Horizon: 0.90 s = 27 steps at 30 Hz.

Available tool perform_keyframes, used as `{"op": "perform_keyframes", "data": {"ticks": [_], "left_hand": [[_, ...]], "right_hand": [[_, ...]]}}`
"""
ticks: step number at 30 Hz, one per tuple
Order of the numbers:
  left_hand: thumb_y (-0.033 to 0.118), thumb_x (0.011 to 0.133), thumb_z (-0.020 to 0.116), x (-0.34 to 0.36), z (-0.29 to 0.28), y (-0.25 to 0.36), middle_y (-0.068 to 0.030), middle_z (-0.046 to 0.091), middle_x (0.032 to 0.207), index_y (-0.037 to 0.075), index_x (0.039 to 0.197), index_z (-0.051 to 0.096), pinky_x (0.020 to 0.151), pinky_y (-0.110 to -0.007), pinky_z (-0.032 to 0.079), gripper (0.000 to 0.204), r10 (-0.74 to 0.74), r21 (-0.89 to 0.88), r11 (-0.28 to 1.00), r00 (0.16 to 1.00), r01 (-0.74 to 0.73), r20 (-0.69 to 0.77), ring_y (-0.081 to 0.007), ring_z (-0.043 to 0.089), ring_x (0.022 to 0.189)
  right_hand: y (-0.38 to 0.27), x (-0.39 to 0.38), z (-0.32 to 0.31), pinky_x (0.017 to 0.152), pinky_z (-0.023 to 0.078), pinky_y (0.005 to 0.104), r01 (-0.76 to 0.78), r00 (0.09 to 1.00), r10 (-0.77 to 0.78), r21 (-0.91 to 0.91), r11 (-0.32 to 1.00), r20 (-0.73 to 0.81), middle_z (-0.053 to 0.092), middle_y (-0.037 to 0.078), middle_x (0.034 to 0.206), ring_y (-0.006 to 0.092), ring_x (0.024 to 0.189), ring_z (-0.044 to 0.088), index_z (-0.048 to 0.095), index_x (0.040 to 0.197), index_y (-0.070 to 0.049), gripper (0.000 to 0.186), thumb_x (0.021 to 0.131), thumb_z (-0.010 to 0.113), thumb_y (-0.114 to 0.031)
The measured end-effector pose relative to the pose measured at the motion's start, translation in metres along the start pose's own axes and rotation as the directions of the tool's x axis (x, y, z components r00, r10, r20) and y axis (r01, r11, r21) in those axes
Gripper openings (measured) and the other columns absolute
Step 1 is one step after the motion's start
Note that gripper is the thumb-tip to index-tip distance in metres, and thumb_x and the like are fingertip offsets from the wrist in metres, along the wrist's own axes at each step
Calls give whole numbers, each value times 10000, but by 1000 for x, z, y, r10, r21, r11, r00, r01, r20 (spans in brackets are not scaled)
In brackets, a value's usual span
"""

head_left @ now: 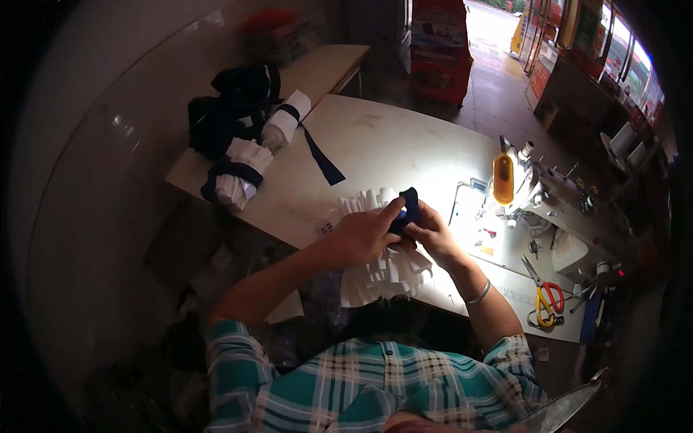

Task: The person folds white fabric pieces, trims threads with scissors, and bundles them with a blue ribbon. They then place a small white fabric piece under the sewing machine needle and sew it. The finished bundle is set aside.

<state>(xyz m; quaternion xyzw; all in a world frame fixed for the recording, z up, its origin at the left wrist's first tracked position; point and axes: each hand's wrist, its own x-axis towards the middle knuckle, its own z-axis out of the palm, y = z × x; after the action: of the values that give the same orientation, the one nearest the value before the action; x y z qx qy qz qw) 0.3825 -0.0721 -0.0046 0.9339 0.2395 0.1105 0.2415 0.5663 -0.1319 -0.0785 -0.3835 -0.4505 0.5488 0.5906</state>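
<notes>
My left hand (364, 234) and my right hand (434, 237) meet over a bunch of white fabric strips (379, 278) at the table's near edge. Both have their fingers closed on a navy fabric band (408, 204), which stands up between the thumbs. The white strips stick out above and below my hands, with loose frayed ends toward my body. Where exactly the band runs under my fingers is hidden.
The sewing table (361, 123) carries a lit sewing machine (548, 202) and scissors (547, 296) at right. At left lie white bundles (238, 184), dark fabric (224, 115) and a navy strip (325, 162). A red rack (437, 50) stands beyond.
</notes>
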Motion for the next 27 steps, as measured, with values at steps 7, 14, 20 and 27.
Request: {"op": "perform_keyframes", "data": {"ticks": [7,14,20,27], "left_hand": [[144,953,581,-47,5,37,-164,668,907,67,1184,527,545,-338,538,250,492,-39,870,870,-492,7,-239,664,620],[90,951,523,4,10,-12,-174,633,996,34,1080,584,767,-348,527,153,23,-422,892,947,-164,-320,-243,645,865],[-54,878,546,18,11,-57,-139,642,1150,-3,1262,556,959,-343,501,388,116,-708,706,988,-8,105,-222,627,1058],[-42,916,563,17,-1,-41,-139,601,1250,2,1345,499,916,-332,533,437,72,-721,693,992,23,100,-196,616,1076]], "right_hand": [[-19,1,1,650,481,259,-239,950,237,-15,971,203,622,67,883,126,745,576,595,1085,27,232,859,648,45],[-39,-9,17,659,499,301,270,947,-84,-630,728,309,633,97,877,172,744,607,598,979,10,180,804,636,21],[-41,-2,27,655,538,360,599,740,-350,-799,-43,574,538,121,1019,275,836,611,560,900,-20,139,775,613,-53],[-36,-3,20,616,535,350,514,745,-513,-857,35,426,530,112,912,257,856,598,557,838,-30,134,738,644,-51]]}}
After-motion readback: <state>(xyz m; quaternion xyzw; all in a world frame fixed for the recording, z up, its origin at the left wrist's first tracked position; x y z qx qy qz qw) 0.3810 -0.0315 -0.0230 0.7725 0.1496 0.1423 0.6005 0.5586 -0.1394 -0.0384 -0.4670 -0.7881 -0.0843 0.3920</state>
